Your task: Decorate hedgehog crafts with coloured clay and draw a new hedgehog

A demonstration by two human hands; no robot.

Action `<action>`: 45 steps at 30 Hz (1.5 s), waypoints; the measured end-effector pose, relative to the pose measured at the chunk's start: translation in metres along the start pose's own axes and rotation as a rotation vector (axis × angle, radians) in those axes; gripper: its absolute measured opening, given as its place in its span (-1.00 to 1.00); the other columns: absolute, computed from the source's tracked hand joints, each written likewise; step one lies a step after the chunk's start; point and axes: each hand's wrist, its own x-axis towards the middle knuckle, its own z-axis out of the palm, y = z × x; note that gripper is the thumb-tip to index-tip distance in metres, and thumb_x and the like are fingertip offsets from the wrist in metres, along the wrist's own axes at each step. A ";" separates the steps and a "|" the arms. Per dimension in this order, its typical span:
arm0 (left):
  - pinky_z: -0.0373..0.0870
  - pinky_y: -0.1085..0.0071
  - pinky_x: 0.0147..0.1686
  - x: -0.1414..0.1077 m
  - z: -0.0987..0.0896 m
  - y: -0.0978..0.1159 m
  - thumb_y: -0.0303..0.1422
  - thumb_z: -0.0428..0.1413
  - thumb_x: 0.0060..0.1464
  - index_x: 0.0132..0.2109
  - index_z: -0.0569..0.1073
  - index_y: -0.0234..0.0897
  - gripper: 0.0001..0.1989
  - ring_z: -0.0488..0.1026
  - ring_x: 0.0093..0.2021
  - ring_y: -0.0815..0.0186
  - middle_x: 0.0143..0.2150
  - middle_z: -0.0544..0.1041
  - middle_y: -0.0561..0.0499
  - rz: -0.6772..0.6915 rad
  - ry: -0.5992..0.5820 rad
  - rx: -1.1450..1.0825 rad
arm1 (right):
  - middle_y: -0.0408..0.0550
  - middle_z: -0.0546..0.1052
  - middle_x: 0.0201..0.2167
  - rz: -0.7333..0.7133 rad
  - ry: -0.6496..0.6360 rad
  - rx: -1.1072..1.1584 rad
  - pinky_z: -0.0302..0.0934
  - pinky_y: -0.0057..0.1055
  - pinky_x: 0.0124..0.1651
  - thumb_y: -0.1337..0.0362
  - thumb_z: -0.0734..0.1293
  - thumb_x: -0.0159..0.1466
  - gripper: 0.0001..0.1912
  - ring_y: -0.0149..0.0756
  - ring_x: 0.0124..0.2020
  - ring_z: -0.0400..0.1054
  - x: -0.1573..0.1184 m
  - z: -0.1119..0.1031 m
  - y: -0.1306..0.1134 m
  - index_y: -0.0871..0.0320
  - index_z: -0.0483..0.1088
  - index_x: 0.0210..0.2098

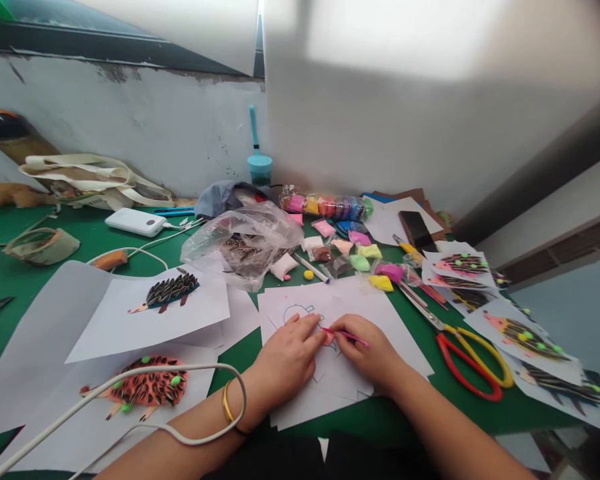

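Observation:
My left hand (287, 353) lies flat on a stack of white paper (395, 333), fingers stretched toward the middle of the sheet. Its fingertips rest beside a small piece of pinkish-orange clay (329, 339) on the paper. Pinched in my right hand (373, 350) is a thin pink modelling tool (356, 339), its tip at that clay. A blue line drawing (296, 311) shows past the left fingers; part of it is hidden under my hands.
Scissors (453, 333) lie to the right, near several hedgehog pictures (527, 337). Behind the paper are bagged coloured clay (360, 262) and a crumpled plastic bag (260, 233). Leftward are more hedgehog pictures (153, 380), a white power bank (135, 222) and a cable (200, 367) crossing my left forearm.

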 end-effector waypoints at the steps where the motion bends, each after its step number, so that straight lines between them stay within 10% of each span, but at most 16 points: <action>1: 0.21 0.02 0.29 0.000 0.000 0.000 -0.58 0.03 0.01 0.17 0.37 -0.27 -0.46 0.27 0.29 0.08 0.31 0.30 -0.21 -0.001 0.001 -0.002 | -0.10 0.53 -0.32 -0.010 -0.001 -0.003 0.27 -0.33 -0.17 0.42 0.23 0.28 -0.83 -0.28 -0.26 0.40 0.000 0.000 0.000 0.09 0.43 -0.28; 45: 0.18 0.03 0.31 0.000 0.003 0.001 -0.59 0.02 0.01 0.13 0.37 -0.30 -0.50 0.27 0.29 0.09 0.30 0.29 -0.22 0.007 0.016 0.007 | -0.11 0.34 -0.51 -0.222 0.083 -0.325 0.15 -0.36 -0.36 0.62 0.13 0.11 -0.71 -0.27 -0.45 0.20 -0.032 0.007 -0.011 0.11 0.27 -0.35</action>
